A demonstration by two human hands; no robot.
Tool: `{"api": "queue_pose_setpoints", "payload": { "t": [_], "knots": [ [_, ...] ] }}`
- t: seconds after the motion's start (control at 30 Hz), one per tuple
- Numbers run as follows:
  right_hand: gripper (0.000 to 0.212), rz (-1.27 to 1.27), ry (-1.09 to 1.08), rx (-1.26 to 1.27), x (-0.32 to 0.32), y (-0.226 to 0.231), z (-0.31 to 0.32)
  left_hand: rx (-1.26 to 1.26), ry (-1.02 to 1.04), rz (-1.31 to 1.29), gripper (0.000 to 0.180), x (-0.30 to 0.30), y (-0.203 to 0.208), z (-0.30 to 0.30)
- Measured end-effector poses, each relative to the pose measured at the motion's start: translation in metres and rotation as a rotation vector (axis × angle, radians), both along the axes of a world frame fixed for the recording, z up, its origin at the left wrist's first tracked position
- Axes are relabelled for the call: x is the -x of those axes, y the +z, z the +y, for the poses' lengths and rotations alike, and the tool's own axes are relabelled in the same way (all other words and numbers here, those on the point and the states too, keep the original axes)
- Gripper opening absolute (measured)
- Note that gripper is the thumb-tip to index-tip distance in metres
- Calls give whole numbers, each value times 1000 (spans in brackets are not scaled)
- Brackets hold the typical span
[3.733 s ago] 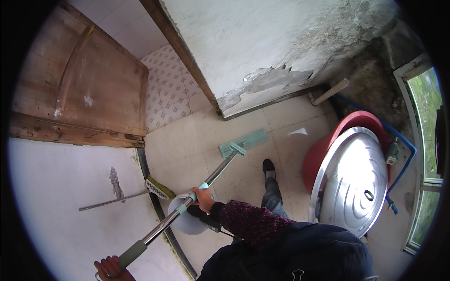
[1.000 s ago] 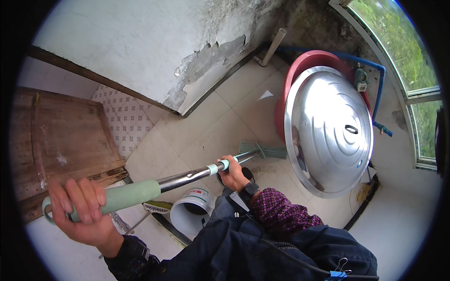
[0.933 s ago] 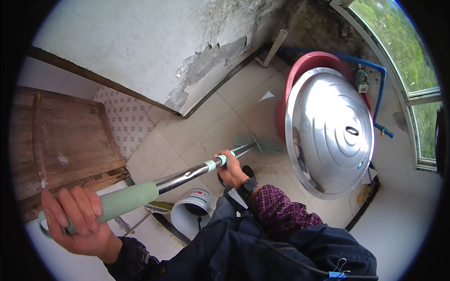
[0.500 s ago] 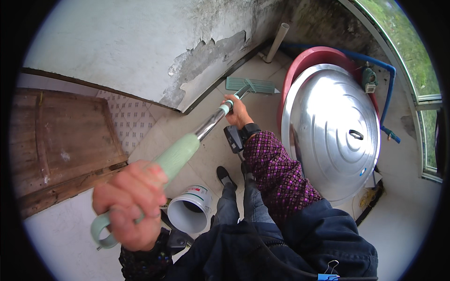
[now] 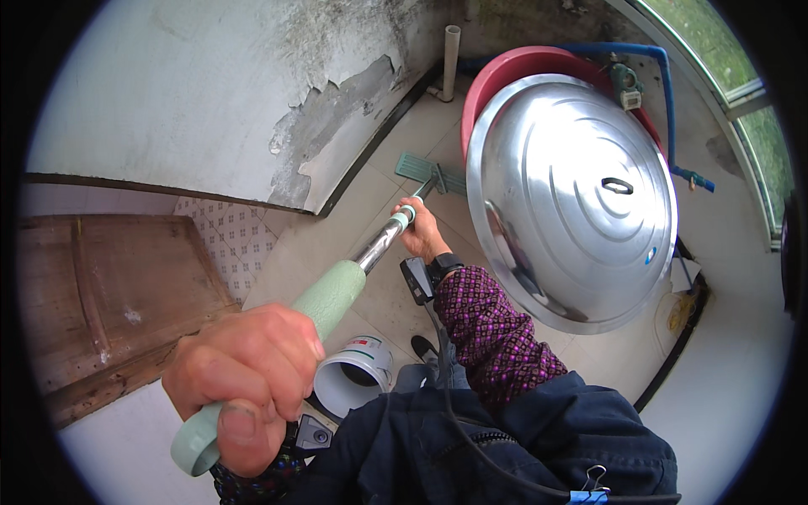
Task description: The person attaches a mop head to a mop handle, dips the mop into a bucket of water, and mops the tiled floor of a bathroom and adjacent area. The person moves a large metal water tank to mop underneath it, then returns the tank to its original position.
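Observation:
A long-handled flat mop with a pale green grip and a metal pole slants across the middle, held in both hands. My left hand is closed round the upper end of the grip, just above a green hanging loop. Farther down, my right hand is wrapped round the pole by its green collar. The flat green mop head lies on the tiled floor; its right end reaches the red basin, where the rim hides part of it.
A big shiny metal lid rests tilted on the basin. A white bucket stands near my feet. On the left is a brown wooden board. Pipes rise by the peeling wall, and a blue pipe runs behind the basin.
My view has shifted, so the basin and lid sit farther left and higher. The mop head's right end now meets the basin's edge. Both hands keep their hold.

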State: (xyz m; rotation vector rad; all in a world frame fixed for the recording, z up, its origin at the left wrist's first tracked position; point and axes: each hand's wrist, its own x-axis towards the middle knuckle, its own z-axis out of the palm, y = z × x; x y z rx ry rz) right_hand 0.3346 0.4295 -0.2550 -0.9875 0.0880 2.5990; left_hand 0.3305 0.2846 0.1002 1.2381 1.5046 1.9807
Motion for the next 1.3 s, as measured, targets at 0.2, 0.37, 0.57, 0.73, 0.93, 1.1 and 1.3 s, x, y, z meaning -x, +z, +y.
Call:
{"api": "queue_pose_setpoints", "payload": {
  "t": [0.2,0.37,0.57,0.73,0.93,1.1,1.3],
  "knots": [
    [15,29,-51,51,-76,2,-52,21,-128,59,25,-54,3,-49],
    [14,-9,-75,1,-148,-1,-111,20,-184,-7,22,-86,4,-111],
    [13,-130,-19,50,-209,-4,-170,13,-142,-260,23,-101,7,-167],
    [8,-289,129,171,-199,12,-200,3,61,-272,25,-100,12,-216],
    [15,-174,253,74,-151,42,-209,-107,190,-139,29,-95,22,-252],
    [14,-150,375,-109,-54,29,-170,-110,361,-35,29,-85,5,-229],
    [13,-169,564,-279,56,-19,-144,9,661,-2,24,-47,-43,-194]
  ]
}}
